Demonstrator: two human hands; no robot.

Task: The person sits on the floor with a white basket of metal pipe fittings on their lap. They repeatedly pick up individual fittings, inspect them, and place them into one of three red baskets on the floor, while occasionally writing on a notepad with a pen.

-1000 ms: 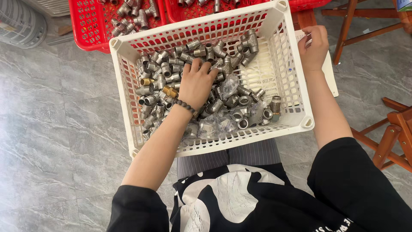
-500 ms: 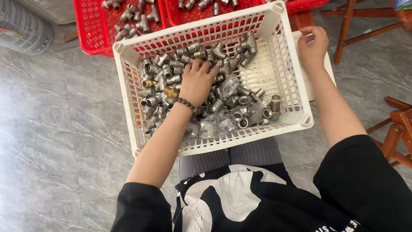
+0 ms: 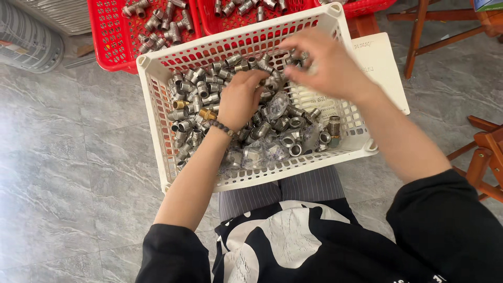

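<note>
Since the earlier picture, the right hand [image 3: 327,65] has moved from the outer right edge of the white basket [image 3: 157,136] to a place over its far part, above the heap of metal fittings [image 3: 262,126]. It is blurred from motion, so whether its fingers are closed on a fitting or loose cannot be told; something small and grey shows near the fingertips, but it is not clear if it is held.

Meanwhile the left hand [image 3: 238,99] stays where it was, palm down in the middle of the heap, the fingers bent and pushed among the fittings. It seems to gather or feel them, but a firm grasp on one piece is not visible. A dark bead bracelet [image 3: 224,127] sits on that wrist.

Most fittings lie toward the left and middle of the basket, with some small clear bags [image 3: 262,154] near the front wall, probably because the basket rests on the person's knees and tilts a little. Behind it stand two red baskets [image 3: 112,36] with similar fittings. A white paper sheet [image 3: 380,68] lies under the right rim, and wooden stools [image 3: 487,157] stand on the grey tile floor [image 3: 63,173] at the right.
</note>
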